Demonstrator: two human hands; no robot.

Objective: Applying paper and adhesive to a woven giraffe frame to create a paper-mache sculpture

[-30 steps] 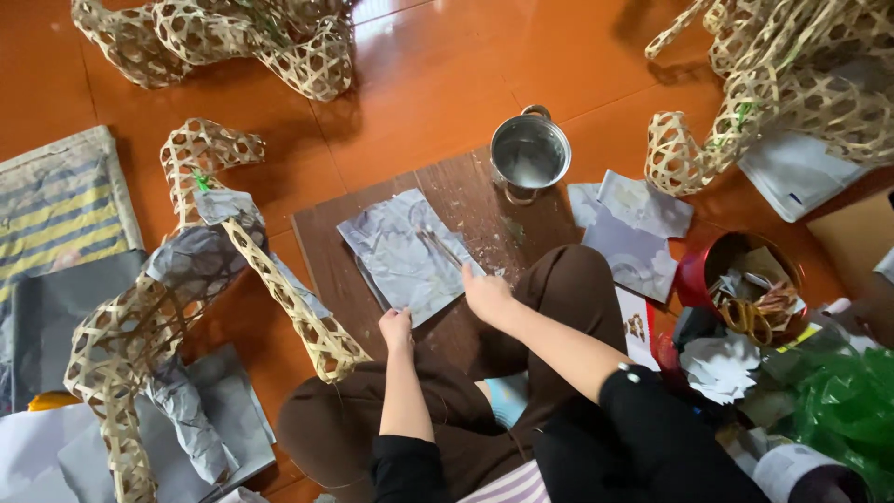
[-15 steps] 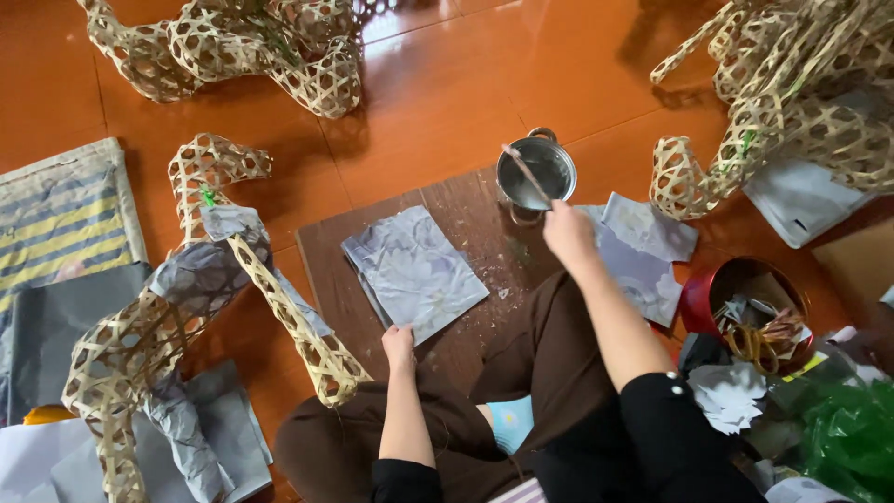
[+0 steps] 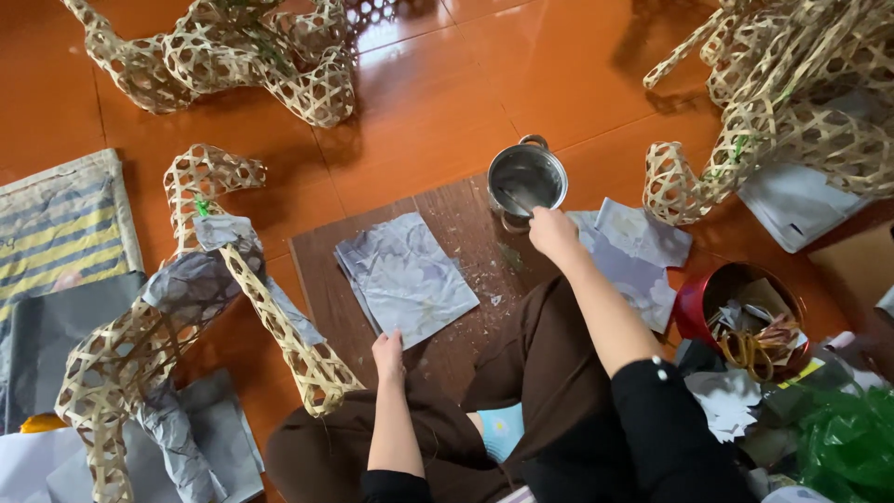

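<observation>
A person seated on a glossy orange-brown floor reaches the right hand to the rim of a small round steel pot, fingers closed around a thin brush handle that slants down into it; the pot stands at the 1 o'clock corner of a dark, scuffed wooden board flecked with pale scraps. At the board's centre lies a stack of grey-lilac paper sheets, crinkled and faintly patterned, with the left hand resting at its 6 o'clock edge, fingers loosely curled on the paper. At 3 o'clock of the pot, more loose sheets overlap on the floor, just beside a red round tin stuffed with odds and ends. At 9 o'clock of the board, an open-weave bamboo frame, hexagon-latticed and partly skinned in grey paper, curves across the floor; similar bare woven frames lie at 11 o'clock and 2 o'clock
</observation>
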